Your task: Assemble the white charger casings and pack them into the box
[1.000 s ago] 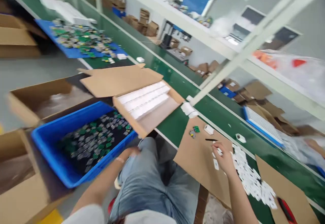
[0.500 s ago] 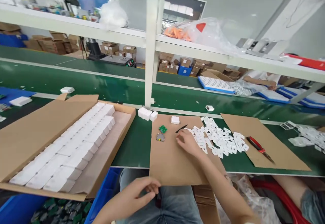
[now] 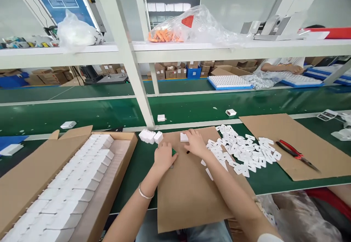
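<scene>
My left hand [image 3: 164, 157] reaches over the cardboard sheet [image 3: 189, 198], thumb spread from the fingers, beside a small green circuit board [image 3: 173, 152] that it partly covers. A bit of a grey part [image 3: 172, 166] shows below that thumb. My right hand [image 3: 196, 144] has its fingers closed at a white charger housing [image 3: 184, 137] near the sheet's far edge. Under the right hand only a dark tip of the black pen-like tool [image 3: 188, 152] is visible. To the right lies a heap of flat white plastic pieces [image 3: 241, 150].
An open carton [image 3: 128, 161] holds rows of white housings [image 3: 74, 187] on the left. White blocks [image 3: 148, 136] stand by the shelf post [image 3: 137, 88]. Red-handled pliers [image 3: 297, 155] lie on another cardboard sheet [image 3: 323, 143]. Across the bench, a person's arm [image 3: 282, 67] is near blue trays.
My left hand has moved up from my lap to the circuit board. My right hand has shifted from the black tool to the white housing. The camera view has turned.
</scene>
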A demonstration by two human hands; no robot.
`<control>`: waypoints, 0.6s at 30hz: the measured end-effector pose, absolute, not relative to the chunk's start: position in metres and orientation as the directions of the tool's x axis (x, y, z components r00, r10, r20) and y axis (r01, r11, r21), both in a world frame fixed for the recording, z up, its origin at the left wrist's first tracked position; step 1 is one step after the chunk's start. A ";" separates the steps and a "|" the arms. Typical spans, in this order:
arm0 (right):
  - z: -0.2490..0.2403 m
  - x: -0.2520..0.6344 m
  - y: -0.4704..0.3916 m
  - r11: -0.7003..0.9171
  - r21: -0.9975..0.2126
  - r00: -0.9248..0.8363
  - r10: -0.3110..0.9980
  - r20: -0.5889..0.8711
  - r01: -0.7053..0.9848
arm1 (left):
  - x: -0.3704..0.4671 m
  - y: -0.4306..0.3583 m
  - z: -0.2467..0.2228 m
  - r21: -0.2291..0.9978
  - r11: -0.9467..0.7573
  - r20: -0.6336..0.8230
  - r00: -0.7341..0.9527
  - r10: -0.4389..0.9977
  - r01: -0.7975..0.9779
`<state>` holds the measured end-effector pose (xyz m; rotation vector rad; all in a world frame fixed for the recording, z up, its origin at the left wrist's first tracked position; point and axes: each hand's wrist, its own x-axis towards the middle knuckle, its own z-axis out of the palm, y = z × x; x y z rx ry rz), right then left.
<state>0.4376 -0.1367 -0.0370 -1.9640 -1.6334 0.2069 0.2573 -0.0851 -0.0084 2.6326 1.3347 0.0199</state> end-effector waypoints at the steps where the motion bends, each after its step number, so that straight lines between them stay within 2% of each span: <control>1: -0.039 0.439 -0.137 -0.086 -0.533 0.251 0.936 0.246 0.842 | 0.259 -0.084 -0.009 0.180 -0.582 -0.082 0.601 0.795 0.793; 6: -0.048 0.438 -0.141 -0.024 -0.713 0.357 0.877 0.322 0.701 | 0.259 -0.078 -0.012 0.236 -0.560 -0.114 0.595 0.796 0.794; 9: -0.048 0.432 -0.143 0.061 -0.770 0.359 0.860 0.364 0.635 | 0.255 -0.069 -0.012 0.301 -0.530 -0.133 0.585 0.800 0.793; 11: -0.044 0.426 -0.145 0.108 -0.784 0.335 0.862 0.380 0.611 | 0.251 -0.059 -0.013 0.440 -0.495 -0.146 0.603 0.784 0.749; 13: -0.039 0.421 -0.147 0.175 -0.792 0.267 0.880 0.392 0.585 | 0.245 -0.050 -0.013 0.730 -0.345 -0.174 0.648 0.741 0.590; 14: -0.036 0.418 -0.149 0.212 -0.792 0.220 0.890 0.398 0.573 | 0.243 -0.047 -0.014 0.866 -0.207 -0.189 0.681 0.707 0.455; 15: -0.032 0.416 -0.150 0.247 -0.789 0.171 0.899 0.404 0.563 | 0.241 -0.046 -0.015 0.952 -0.045 -0.197 0.716 0.670 0.304; 16: -0.030 0.414 -0.152 0.276 -0.783 0.127 0.904 0.409 0.557 | 0.240 -0.045 -0.016 0.980 0.105 -0.196 0.746 0.637 0.168; 18: -0.025 0.410 -0.154 0.311 -0.773 0.081 0.903 0.421 0.553 | 0.241 -0.048 -0.018 0.952 0.306 -0.190 0.791 0.582 0.004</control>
